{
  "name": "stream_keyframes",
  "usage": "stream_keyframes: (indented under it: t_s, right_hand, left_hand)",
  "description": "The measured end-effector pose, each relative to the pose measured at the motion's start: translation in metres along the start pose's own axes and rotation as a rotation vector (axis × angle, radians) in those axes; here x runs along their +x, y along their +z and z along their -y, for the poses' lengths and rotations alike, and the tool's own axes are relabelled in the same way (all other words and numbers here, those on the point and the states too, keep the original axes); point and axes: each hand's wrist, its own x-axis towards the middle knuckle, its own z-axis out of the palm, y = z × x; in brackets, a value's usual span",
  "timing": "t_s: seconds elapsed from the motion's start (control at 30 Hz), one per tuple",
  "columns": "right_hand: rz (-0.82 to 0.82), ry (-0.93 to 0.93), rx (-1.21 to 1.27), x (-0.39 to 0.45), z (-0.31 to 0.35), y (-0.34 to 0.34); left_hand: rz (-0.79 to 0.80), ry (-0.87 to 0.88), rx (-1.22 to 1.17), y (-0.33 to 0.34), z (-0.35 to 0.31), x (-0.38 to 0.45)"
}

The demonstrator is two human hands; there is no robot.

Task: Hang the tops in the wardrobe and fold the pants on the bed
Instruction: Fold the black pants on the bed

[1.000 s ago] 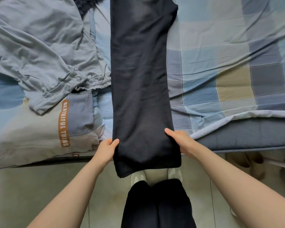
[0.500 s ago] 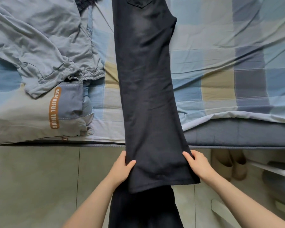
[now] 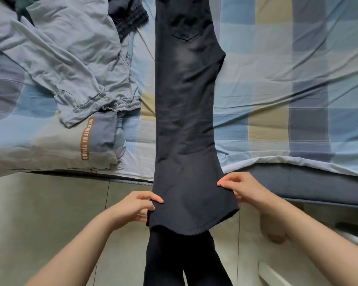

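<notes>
Our left hand [image 3: 136, 205] and right hand [image 3: 239, 187] each pinch a side edge of the black pants [image 3: 186, 120] near the hem, likely to keep them taut for folding. The pants lie lengthwise across the bed [image 3: 287, 79], waist away, hem overhanging the floor [image 3: 50, 213].

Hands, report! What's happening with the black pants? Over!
Left hand and right hand pinch the hem sides. Black pants lie flat on bed, unfolded. Nothing blocking.
</notes>
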Motion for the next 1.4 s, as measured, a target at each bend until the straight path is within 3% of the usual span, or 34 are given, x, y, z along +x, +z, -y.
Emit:
stream_keyframes:
  t_s: [0.1, 0.2, 0.33, 0.4, 0.47, 0.57, 0.63, 0.73, 0.87, 1.0, 1.1, 1.23, 1.4]
  right_hand:
    - [0.112, 0.006, 0.175, 0.01, 0.057, -0.033]
    - [0.07, -0.074, 0.367, 0.037, 0.127, -0.064]
    - [-0.209, -0.255, 0.757, 0.103, 0.204, -0.106]
    - [-0.403, -0.224, 0.769, 0.147, 0.206, -0.115]
    - [-0.449, -0.063, 0.583, 0.181, 0.181, -0.103]
    - [-0.237, 0.153, 0.27, 0.211, 0.137, -0.066]
    - [-0.217, 0.157, 0.223, 0.222, 0.116, -0.048]
    - [-0.32, 0.091, 0.192, 0.235, 0.094, -0.036]
    - [-0.418, -0.107, 0.043, 0.245, 0.075, -0.018]
    - [-0.523, -0.206, 0.085, 0.242, 0.077, -0.022]
    - [-0.359, -0.248, 0.257, 0.22, 0.078, -0.025]
    - [-0.232, -0.094, 0.28, 0.203, 0.055, -0.028]
    - [-0.138, -0.054, 0.308, 0.191, 0.046, -0.02]
  left_hand:
    - [0.128, 0.012, -0.109, -0.026, -0.059, -0.017]
    - [0.111, 0.182, -0.235, -0.055, -0.134, -0.017]
    - [-0.158, 0.543, -0.614, -0.093, -0.234, 0.038]
    - [-0.405, 0.545, -0.68, -0.108, -0.255, 0.086]
    - [-0.594, 0.361, -0.498, -0.11, -0.241, 0.131]
    - [-0.546, 0.136, -0.133, -0.095, -0.194, 0.185]
    - [-0.479, 0.166, -0.014, -0.086, -0.167, 0.205]
    - [-0.47, 0.24, 0.068, -0.081, -0.15, 0.218]
    - [-0.372, 0.286, -0.02, -0.082, -0.15, 0.215]
    - [-0.256, 0.341, -0.158, -0.086, -0.148, 0.203]
    - [-0.218, 0.356, -0.128, -0.087, -0.129, 0.193]
    - [-0.155, 0.319, -0.093, -0.089, -0.108, 0.184]
    - [-0.288, 0.221, -0.312, -0.073, -0.099, 0.181]
